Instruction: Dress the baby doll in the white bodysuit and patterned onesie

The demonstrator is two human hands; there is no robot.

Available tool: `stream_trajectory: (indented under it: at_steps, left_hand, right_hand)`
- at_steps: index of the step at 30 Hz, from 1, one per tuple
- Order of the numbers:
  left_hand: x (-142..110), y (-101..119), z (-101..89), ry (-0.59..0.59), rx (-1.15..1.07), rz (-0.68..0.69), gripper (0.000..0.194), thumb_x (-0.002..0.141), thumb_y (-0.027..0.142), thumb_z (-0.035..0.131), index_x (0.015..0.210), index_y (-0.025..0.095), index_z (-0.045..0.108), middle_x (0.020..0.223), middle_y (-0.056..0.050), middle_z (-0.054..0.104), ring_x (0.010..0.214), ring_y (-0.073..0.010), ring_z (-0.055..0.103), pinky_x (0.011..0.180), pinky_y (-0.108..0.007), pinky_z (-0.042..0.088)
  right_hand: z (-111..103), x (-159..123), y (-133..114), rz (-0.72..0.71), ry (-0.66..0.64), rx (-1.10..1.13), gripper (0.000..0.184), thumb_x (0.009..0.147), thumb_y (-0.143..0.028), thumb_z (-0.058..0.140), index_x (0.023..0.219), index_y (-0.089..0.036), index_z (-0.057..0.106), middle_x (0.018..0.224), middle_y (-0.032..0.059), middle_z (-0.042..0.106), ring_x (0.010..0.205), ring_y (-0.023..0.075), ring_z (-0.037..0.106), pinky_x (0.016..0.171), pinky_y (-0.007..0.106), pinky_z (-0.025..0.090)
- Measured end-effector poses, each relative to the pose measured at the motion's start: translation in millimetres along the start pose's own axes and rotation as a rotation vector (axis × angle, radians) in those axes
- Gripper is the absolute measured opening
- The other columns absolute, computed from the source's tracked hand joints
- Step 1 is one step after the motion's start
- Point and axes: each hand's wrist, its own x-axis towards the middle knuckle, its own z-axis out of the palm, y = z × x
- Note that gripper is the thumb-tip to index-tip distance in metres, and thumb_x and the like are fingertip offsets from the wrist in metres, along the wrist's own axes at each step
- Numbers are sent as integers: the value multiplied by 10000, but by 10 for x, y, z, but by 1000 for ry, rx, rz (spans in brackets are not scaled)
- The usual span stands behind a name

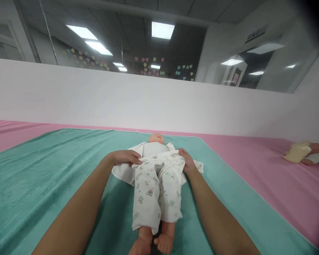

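Note:
A baby doll (156, 139) lies on its back on a teal towel (42, 177), head away from me and bare feet toward me. It wears white printed trousers (155, 191) and a white top. My left hand (126, 157) grips the trouser waistband at the doll's left side as I see it. On the other side, my right hand (186, 160) pinches the same waistband. Both hands are closed on the cloth at the doll's waist.
The towel covers a pink sheet (268, 177). A white low wall (149, 102) runs behind, with glass panes above. At the far right, another person's hand (315, 153) holds a cream-coloured object (297, 152) on the pink sheet.

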Motion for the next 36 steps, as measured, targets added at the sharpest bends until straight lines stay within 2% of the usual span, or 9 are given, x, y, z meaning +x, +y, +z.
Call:
stream_trajectory:
  at_steps: [4, 11, 15, 18, 21, 23, 27, 30, 36]
  left_hand:
    - [35, 59, 64, 93, 32, 67, 324, 635, 414, 664, 529, 193, 451, 579, 42, 385, 535, -106, 340, 512, -237, 287]
    - [252, 101, 235, 492, 210, 256, 340, 676, 392, 592, 539, 185, 358, 580, 49, 301, 535, -95, 278, 495, -236, 208]
    - [340, 68, 274, 565, 340, 238, 350, 704, 418, 555, 535, 185, 356, 566, 48, 303, 528, -94, 286, 488, -237, 212]
    - [353, 72, 297, 594, 379, 281, 326, 725, 451, 531, 569, 186, 424, 678, 10, 483, 604, -122, 417, 544, -243, 312]
    - [357, 64, 309, 615, 361, 350, 291, 740, 463, 514, 637, 191, 527, 1086, -55, 576, 885, -188, 525, 729, -272, 397]
    - [383, 31, 304, 620, 362, 335, 293, 757, 455, 488, 648, 194, 561, 1182, -48, 565, 961, -204, 533, 777, -275, 398]
    - [514, -63, 261, 692, 543, 281, 280, 804, 409, 422, 682, 200, 563, 842, -16, 643, 747, -172, 554, 638, -253, 368]
    - [647, -125, 218, 810, 669, 172, 229, 808, 373, 436, 667, 204, 502, 591, 20, 516, 595, -153, 475, 549, -246, 282]
    - [804, -279, 154, 986, 584, -22, 192, 794, 354, 469, 676, 212, 414, 580, 24, 436, 590, -157, 437, 526, -246, 232]
  right_hand:
    - [12, -38, 33, 66, -60, 8, 361, 611, -500, 675, 662, -200, 480, 579, -50, 438, 513, 97, 402, 522, 239, 328]
    - [142, -22, -61, 157, -194, -135, 332, 608, -414, 723, 662, -163, 513, 592, -48, 450, 534, 88, 393, 528, 225, 292]
    - [315, 37, -301, -22, -291, -450, 323, 626, -423, 709, 667, -167, 516, 641, -52, 448, 592, 93, 391, 565, 227, 284]
    - [516, 72, -440, -189, -367, -697, 301, 711, -466, 623, 703, -183, 521, 673, -47, 460, 634, 108, 412, 600, 238, 303]
    - [659, 88, -453, -378, -323, -826, 276, 782, -454, 554, 711, -188, 530, 780, -16, 524, 746, 128, 460, 684, 248, 334]
    - [696, 102, -410, -452, -272, -923, 247, 827, -421, 504, 733, -195, 530, 835, -1, 558, 795, 133, 476, 708, 244, 330]
    - [703, 192, -294, -402, -113, -1177, 197, 853, -367, 462, 741, -212, 509, 735, -8, 569, 699, 143, 466, 623, 242, 277]
    - [716, 323, -220, -359, -24, -1212, 175, 838, -357, 467, 734, -219, 498, 654, -11, 543, 636, 154, 446, 584, 251, 241]
    - [732, 556, -101, -229, 84, -1142, 221, 783, -424, 499, 709, -218, 473, 652, -27, 537, 607, 138, 449, 554, 240, 252]
